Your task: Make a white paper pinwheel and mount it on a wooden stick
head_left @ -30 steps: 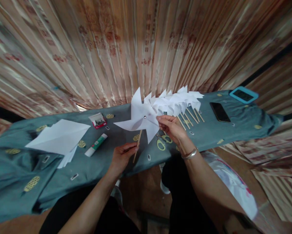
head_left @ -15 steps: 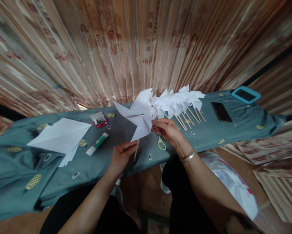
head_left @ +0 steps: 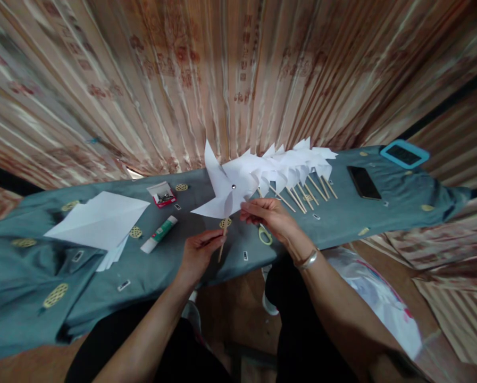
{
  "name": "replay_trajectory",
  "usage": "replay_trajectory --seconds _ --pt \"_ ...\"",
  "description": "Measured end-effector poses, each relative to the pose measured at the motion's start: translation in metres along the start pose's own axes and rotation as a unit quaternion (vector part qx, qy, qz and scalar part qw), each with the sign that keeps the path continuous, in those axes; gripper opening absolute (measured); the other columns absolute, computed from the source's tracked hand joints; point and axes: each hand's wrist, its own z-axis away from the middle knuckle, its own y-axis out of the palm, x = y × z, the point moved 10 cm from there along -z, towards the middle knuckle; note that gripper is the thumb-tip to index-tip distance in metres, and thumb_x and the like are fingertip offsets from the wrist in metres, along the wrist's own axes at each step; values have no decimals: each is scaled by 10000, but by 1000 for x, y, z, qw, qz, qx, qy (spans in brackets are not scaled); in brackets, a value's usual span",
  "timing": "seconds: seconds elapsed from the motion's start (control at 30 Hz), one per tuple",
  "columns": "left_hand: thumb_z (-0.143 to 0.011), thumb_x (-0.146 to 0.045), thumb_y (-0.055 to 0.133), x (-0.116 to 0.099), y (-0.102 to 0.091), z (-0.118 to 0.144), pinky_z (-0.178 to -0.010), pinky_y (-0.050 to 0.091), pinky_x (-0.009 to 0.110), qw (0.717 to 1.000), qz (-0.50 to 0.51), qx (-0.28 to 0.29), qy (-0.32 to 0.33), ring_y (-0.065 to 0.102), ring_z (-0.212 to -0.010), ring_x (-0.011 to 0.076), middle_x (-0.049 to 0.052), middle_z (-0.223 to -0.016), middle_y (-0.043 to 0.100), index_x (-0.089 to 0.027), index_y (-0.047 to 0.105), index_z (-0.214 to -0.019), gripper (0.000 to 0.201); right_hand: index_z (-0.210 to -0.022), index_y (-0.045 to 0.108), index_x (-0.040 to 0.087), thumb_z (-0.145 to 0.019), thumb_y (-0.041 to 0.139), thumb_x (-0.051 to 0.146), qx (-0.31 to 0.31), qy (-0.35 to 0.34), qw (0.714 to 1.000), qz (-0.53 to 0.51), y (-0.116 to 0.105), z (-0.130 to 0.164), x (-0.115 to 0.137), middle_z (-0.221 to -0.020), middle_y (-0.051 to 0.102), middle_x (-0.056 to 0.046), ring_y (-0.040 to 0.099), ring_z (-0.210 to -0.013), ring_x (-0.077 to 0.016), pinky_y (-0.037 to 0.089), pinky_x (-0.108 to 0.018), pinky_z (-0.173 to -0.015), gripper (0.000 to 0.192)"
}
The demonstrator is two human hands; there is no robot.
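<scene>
A white paper pinwheel with a shiny pin at its centre stands upright over the middle of the table. Its thin wooden stick is pinched between the thumb and fingers of my left hand. My right hand, with a silver bangle at the wrist, is closed at the lower right edge of the paper blades; its fingertips meet a blade there. Behind and to the right lies a row of several finished-looking white pinwheels, overlapping, their sticks pointing toward me. Scissors with yellow-green handles lie partly hidden under my right hand.
On the green cloth at left are white paper sheets, a glue stick and an open red box of pins. A phone and a blue-framed device lie at right. Below is a plastic bag.
The pinwheel's blades have turned clockwise on the pin. My right hand has shifted slightly left and down along the blades; my left hand keeps its place on the stick.
</scene>
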Motion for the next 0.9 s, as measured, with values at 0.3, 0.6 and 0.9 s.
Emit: replay_trajectory --seconds 0.3,0.6,0.9 --pt "-506 -363 843 -1 0 4 -876 544 354 999 25 -3 -26 723 -853 238 60 -859 796 -206 805 -774 313 -599 688 198 -553 868 510 -157 -133 977 -47 -64 1 35 -609 684 15 493 -500 -67 370 -215 -497 362" --pt "-533 -359 832 6 13 9 -827 541 345 997 25 43 -52 716 -828 235 77 -853 794 -201 810 -797 308 -831 763 238 -543 874 481 -137 -111 984 -5 -62 -9 27 -833 745 -9 627 -769 -151 454 -281 -688 393" --pt "-526 -351 834 5 10 9 -772 547 328 998 20 36 -52 712 -808 233 70 -831 793 -208 810 -786 298 -686 755 212 -507 888 449 -111 -101 989 -4 -51 -6 29 -629 646 25 496 -599 -104 355 -265 -569 325"
